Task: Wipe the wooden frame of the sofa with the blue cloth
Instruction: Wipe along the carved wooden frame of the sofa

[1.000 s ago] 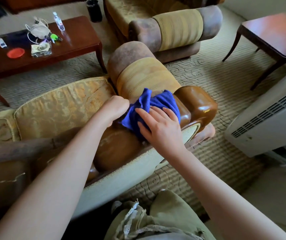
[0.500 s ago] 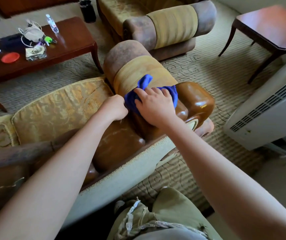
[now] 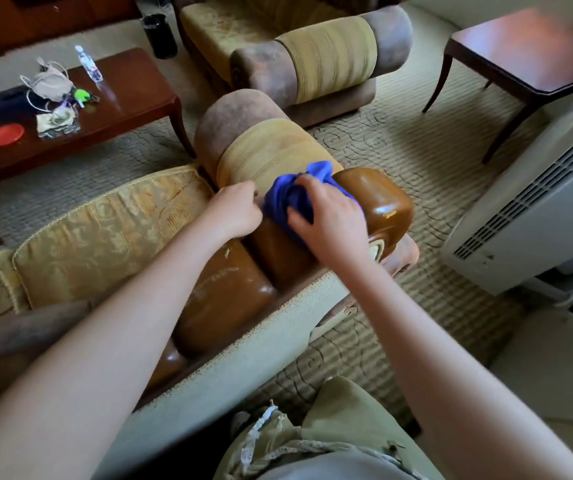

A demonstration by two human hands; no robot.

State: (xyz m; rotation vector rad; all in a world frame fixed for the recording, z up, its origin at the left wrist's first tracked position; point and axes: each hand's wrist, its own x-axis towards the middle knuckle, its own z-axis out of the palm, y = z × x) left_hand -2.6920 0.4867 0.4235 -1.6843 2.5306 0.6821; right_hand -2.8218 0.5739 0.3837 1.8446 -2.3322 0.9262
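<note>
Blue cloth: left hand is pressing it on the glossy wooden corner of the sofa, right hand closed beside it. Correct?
Not quite: the hands are swapped. In the head view the right hand presses the blue cloth on the glossy wooden corner of the sofa; the left hand is the closed one beside it.

There is a single view, from a wide-angle camera worn on the person's head, looking forward and steeply down from behind the sofa's back; the wooden frame (image 3: 375,202) lies close below at the centre, with both forearms reaching in from the bottom edge. Farther off at the top lie a coffee table (image 3: 129,98) and an armchair (image 3: 312,57); straight lines bend toward the edges.
</note>
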